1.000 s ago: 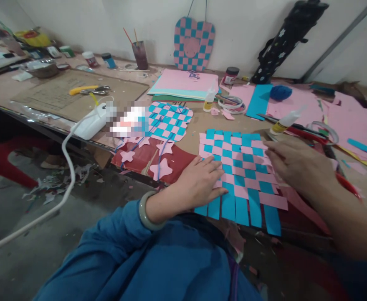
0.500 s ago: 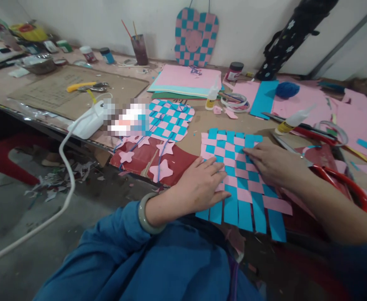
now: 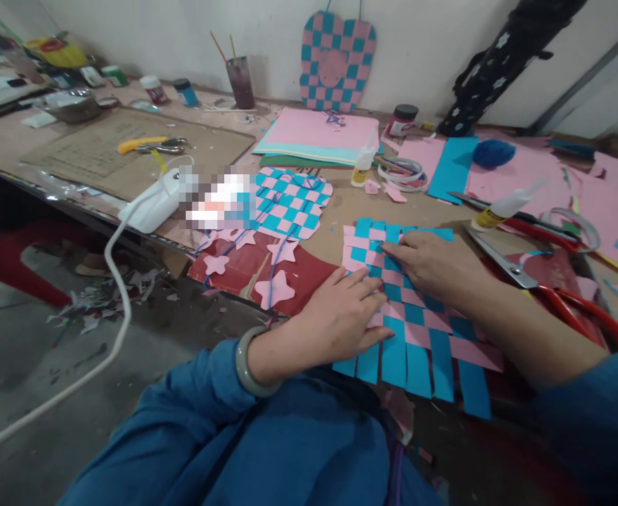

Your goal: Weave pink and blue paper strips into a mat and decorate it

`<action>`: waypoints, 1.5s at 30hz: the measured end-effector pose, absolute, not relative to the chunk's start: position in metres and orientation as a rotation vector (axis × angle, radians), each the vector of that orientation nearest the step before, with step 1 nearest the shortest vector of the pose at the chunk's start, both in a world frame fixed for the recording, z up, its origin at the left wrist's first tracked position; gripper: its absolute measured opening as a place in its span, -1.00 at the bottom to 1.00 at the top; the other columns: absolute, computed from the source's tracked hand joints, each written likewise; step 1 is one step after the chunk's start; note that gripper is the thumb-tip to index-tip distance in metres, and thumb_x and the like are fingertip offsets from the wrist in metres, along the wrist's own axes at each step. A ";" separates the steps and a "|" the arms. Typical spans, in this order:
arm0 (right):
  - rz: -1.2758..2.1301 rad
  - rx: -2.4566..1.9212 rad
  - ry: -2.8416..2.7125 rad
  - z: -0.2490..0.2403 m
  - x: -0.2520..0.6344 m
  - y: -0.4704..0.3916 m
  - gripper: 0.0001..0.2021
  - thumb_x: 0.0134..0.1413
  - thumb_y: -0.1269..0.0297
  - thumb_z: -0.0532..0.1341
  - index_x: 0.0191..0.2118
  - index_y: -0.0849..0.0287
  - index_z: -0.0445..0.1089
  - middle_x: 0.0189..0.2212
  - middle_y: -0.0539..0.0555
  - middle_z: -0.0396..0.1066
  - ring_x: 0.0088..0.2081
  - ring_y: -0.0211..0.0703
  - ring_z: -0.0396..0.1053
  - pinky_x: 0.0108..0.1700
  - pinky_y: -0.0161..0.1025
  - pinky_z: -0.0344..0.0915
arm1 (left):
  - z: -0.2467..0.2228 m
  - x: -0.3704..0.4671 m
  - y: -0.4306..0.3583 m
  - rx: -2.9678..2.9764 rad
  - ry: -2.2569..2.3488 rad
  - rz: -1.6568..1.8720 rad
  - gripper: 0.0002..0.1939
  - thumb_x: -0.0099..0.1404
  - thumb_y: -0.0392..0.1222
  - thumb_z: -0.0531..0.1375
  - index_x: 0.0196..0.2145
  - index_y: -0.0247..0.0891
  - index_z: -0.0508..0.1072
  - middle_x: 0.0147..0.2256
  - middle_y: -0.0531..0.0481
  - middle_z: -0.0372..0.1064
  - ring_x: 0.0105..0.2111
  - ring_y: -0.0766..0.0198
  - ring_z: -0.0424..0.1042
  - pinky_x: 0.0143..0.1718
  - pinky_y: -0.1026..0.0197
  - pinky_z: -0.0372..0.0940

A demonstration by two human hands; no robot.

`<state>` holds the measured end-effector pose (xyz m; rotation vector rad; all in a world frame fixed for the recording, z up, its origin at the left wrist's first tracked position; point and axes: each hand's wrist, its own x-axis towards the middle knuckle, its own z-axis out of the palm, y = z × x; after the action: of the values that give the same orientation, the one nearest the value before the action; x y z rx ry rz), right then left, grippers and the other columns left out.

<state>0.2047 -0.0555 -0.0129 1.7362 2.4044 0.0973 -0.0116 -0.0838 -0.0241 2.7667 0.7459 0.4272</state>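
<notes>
A woven sheet of pink and blue strips (image 3: 417,336) lies at the table's front edge, its loose blue ends hanging toward my body. My left hand (image 3: 335,316) rests flat on its left side, fingers spread. Across the upper middle of the weave lies my right hand (image 3: 429,260), its fingertips touching the strips and its fingers fairly straight. Neither hand grips anything that I can see. Left of the weave, pink stars (image 3: 275,288) on blue cords lie over a red sheet (image 3: 309,270), below a finished checkered piece (image 3: 290,204).
Red-handled scissors (image 3: 524,274) and a glue bottle (image 3: 503,207) lie to the right. Another glue bottle (image 3: 361,169) stands behind the weave. A white glue gun (image 3: 155,204) with a cable is on the left. Blue yarn (image 3: 493,153) sits at the back right.
My right hand has moved left across the weave, toward my left hand. My left hand stays on the weave's left side. The view has shifted slightly.
</notes>
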 end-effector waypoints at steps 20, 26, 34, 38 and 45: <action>0.369 1.636 2.923 -0.003 0.265 -0.193 -0.24 0.09 -0.10 0.10 0.36 -0.04 -0.10 0.16 0.16 0.25 0.19 0.24 0.15 0.04 0.22 0.25 | -0.027 -0.014 -0.084 2.691 0.732 0.526 -0.52 0.31 0.06 0.09 0.05 -0.31 0.36 0.13 -0.23 0.29 0.20 -0.07 0.19 0.17 -0.15 0.13; 0.480 1.546 2.927 -0.035 0.251 -0.232 -0.28 0.13 0.30 0.10 0.38 0.22 -0.15 0.18 0.23 0.22 0.28 0.18 -0.01 0.16 0.17 0.15 | -0.026 -0.016 -0.079 2.518 0.688 0.718 -0.55 0.32 0.02 0.09 0.05 -0.32 0.36 0.14 -0.28 0.28 0.19 -0.01 0.23 0.17 -0.09 0.20; 0.357 1.370 3.200 -0.027 0.259 -0.201 -0.64 0.18 0.24 0.12 0.06 0.23 0.31 -0.01 0.22 0.42 0.22 0.14 0.13 0.16 0.10 0.17 | -0.019 -0.036 -0.080 2.279 0.770 1.106 -0.70 0.30 -0.29 0.07 -0.02 -0.32 0.40 -0.02 -0.17 0.45 0.06 0.20 0.40 0.11 0.14 0.31; 0.390 1.679 3.111 0.004 0.245 -0.184 -0.80 0.24 0.30 0.05 -0.12 0.13 0.39 -0.19 0.07 0.51 -0.11 -0.11 0.46 -0.08 -0.19 0.36 | -0.026 -0.043 -0.078 2.322 0.788 1.071 -0.56 0.21 -0.49 -0.04 -0.02 -0.30 0.40 0.01 -0.12 0.44 0.13 0.23 0.32 0.15 0.14 0.27; 0.646 2.390 2.767 0.048 0.243 -0.152 -0.63 0.17 -0.05 0.10 -0.28 0.11 0.52 -0.60 -0.04 0.42 -0.66 -0.34 0.23 -0.62 -0.35 0.09 | -0.015 -0.050 -0.073 2.228 0.615 0.794 -0.42 0.11 -0.51 0.01 0.09 -0.25 0.32 0.13 -0.14 0.31 0.27 0.10 0.10 0.25 -0.03 0.12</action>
<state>0.2434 -0.1522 0.0477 2.3902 2.7675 0.6464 -0.0502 -0.0734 -0.0151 2.2275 0.6148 0.7936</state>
